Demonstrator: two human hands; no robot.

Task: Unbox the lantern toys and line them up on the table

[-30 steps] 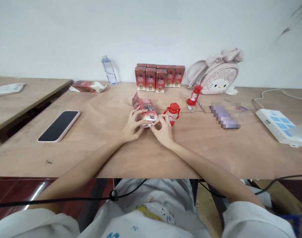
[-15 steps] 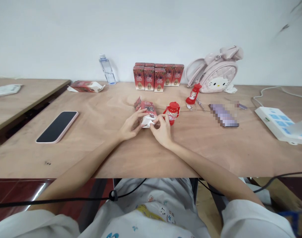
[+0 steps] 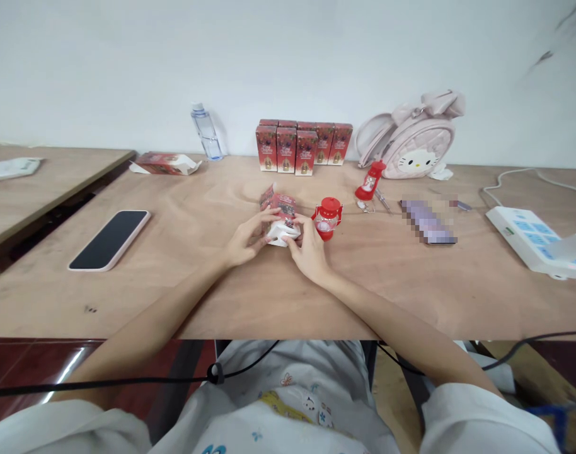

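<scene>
Between my hands a red printed cardboard box (image 3: 285,205) lies on the table, its white end flaps turned toward me. My left hand (image 3: 248,238) grips the box's left side, fingers over the top and thumb at the white end. On the other side my right hand (image 3: 309,251) holds the box with its thumb and fingers at the flaps. Just right of that hand stands a small red lantern (image 3: 329,217) with a clear middle, upright. Another red lantern (image 3: 370,180) leans farther back on the right.
Several upright red boxes (image 3: 287,151) stand by the wall. An opened box (image 3: 165,164) and a bottle (image 3: 206,132) are at the back left, a phone (image 3: 109,241) nearer. To the right are a pink bag (image 3: 418,142), a pixelated phone-like item (image 3: 427,221) and a power strip (image 3: 536,236).
The white flaps at the box's near end look more spread apart. My right fingers have shifted slightly up along the box side, and the lantern beside them has tilted or turned a little.
</scene>
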